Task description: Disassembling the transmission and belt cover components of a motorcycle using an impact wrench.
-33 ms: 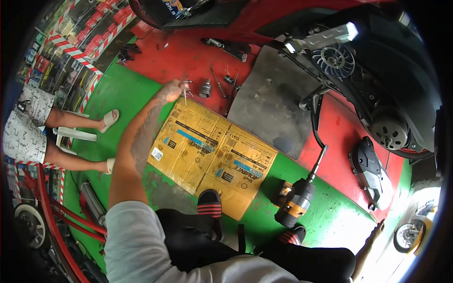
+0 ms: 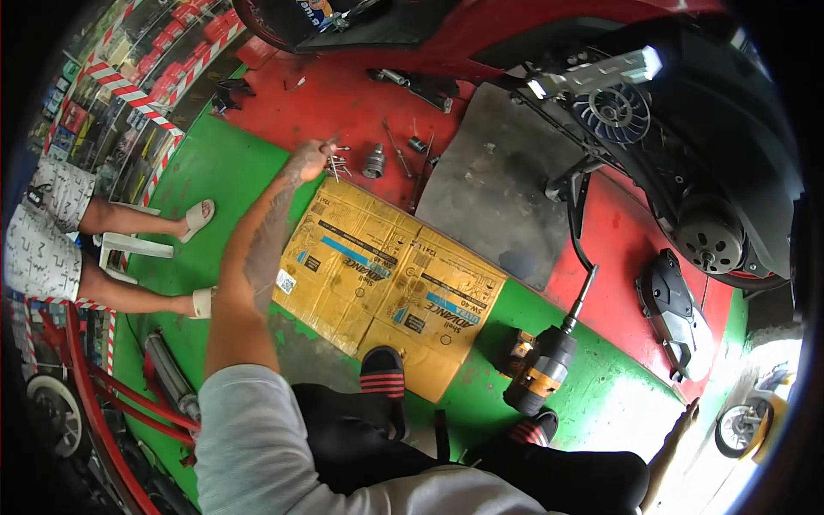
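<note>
In the head view, the bolts were a loose cluster of slim, silver pieces, bright against the red part of the floor, just above the upper-left corner of the yellow, flattened cardboard. Their shanks fanned out: some ran roughly up and down the view, the lower ends toward the cardboard, while one higher up lay nearly crosswise. The left hand reached in from their left, its fingers bent beside them; whether these were clamped on a bolt could not be told. The right hand was well apart at the lower right, too dark for the state of its fingers to be told. To the right of the bolts stood a stepped silver socket. A black-and-orange power tool lay beyond the cardboard, its long shaft pointing up and right. At the far left, shelves edged in red-and-white stripes held red packages.
</note>
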{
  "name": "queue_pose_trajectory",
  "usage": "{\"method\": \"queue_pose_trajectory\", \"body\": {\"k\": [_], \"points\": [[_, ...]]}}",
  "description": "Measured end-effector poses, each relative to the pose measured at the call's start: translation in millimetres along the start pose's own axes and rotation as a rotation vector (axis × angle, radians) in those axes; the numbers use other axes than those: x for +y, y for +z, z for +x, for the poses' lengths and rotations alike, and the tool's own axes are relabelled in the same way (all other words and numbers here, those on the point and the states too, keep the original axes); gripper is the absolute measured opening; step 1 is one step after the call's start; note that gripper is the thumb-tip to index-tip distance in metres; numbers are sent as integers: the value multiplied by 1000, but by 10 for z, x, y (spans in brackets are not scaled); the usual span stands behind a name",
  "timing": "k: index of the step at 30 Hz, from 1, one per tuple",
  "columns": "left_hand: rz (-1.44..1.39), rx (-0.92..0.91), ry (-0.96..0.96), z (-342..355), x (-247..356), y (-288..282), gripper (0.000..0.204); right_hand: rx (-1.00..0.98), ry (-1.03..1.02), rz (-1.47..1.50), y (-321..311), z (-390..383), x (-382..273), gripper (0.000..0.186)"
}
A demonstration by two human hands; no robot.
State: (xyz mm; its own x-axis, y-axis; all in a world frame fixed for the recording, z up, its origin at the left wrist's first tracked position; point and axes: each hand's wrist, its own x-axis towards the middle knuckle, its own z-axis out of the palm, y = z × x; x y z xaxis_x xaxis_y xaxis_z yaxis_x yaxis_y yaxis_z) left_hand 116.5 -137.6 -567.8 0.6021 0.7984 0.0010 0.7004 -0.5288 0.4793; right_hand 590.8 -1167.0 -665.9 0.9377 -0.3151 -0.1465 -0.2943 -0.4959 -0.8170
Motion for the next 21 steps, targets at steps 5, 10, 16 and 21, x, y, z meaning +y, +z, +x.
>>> {"method": "queue_pose_trajectory", "body": {"k": [5,10,16,21], "points": [[14,141,-240,371,-254,669,47,-76,-539,-321,-54,-532,-604,49],[229,177,-296,332,-41,969,46,-86,-826,-524,-56,-1592,-1927,35],[455,301,288,153,-146,716,40,-322,-1049,-715,680,-2708,-3224,23],[-334,362,270,-437,608,231,35,-1030,-687,-192,1715,-3554,-3824,33]]}}
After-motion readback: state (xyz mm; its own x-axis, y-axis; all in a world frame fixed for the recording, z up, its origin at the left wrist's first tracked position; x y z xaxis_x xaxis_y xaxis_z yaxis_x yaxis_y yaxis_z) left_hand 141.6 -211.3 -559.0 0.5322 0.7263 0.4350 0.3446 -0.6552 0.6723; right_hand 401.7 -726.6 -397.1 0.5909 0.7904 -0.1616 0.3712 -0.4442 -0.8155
